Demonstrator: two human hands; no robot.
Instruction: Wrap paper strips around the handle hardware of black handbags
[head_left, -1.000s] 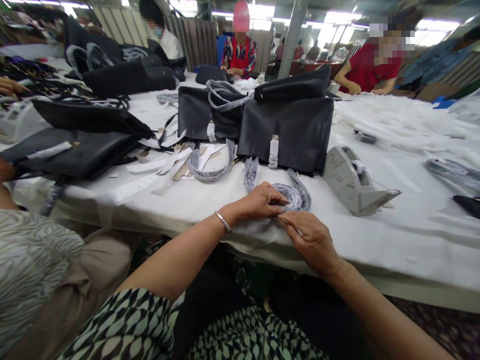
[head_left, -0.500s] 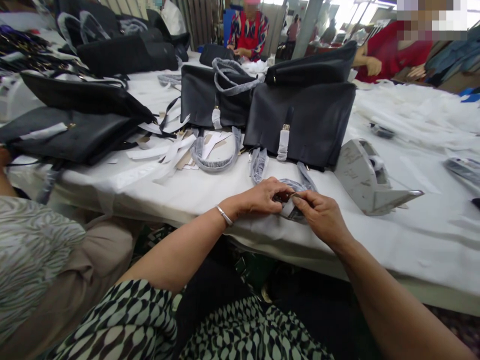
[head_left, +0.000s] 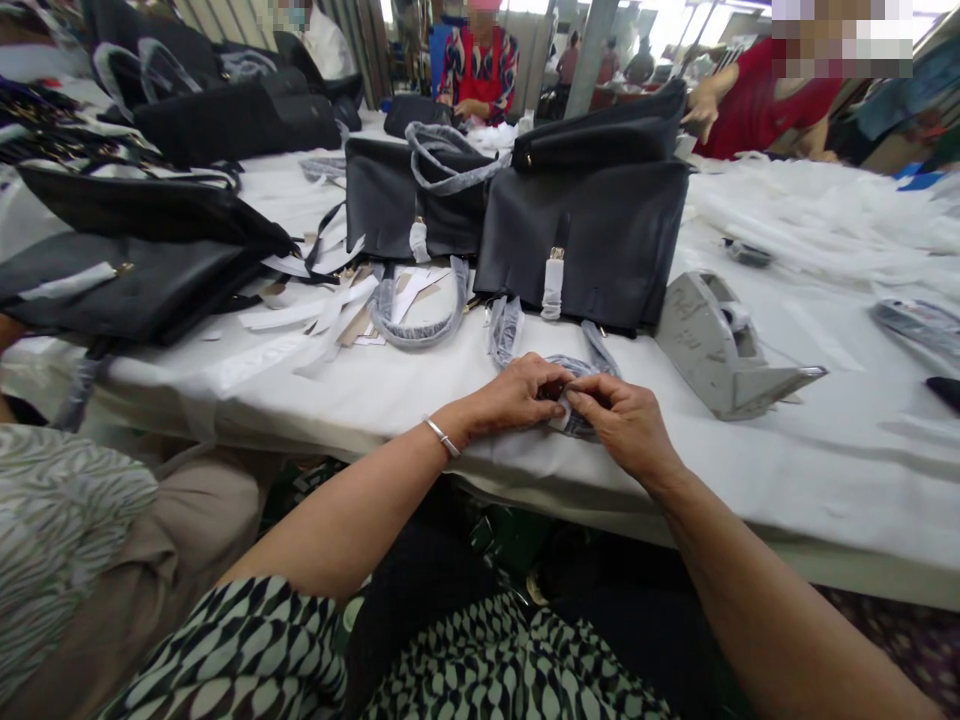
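Observation:
A black handbag (head_left: 600,230) stands on the white-covered table, its clasp wrapped in white. Its handle (head_left: 506,332), covered in clear plastic, loops toward me over the tabletop. My left hand (head_left: 517,398) is closed on the near part of this handle. Thumb and forefinger of my right hand (head_left: 630,418) pinch a small white strip (head_left: 559,420) lying against the handle. The fingertips of both hands nearly meet and partly cover the spot. A grey tape dispenser (head_left: 712,350) stands to the right of my right hand.
Left of the handbag is a second black bag (head_left: 382,200), with paper scraps (head_left: 330,315) before it. Another black bag (head_left: 150,270) lies farther left, beside a seated person (head_left: 67,540). White plastic sheeting (head_left: 817,210) covers the right back. Other people sit across the table.
My fingertips have drawn closer together over the white strip, covering more of it. The whole view has shifted slightly. At the back right, the person in red has stretched out an arm.

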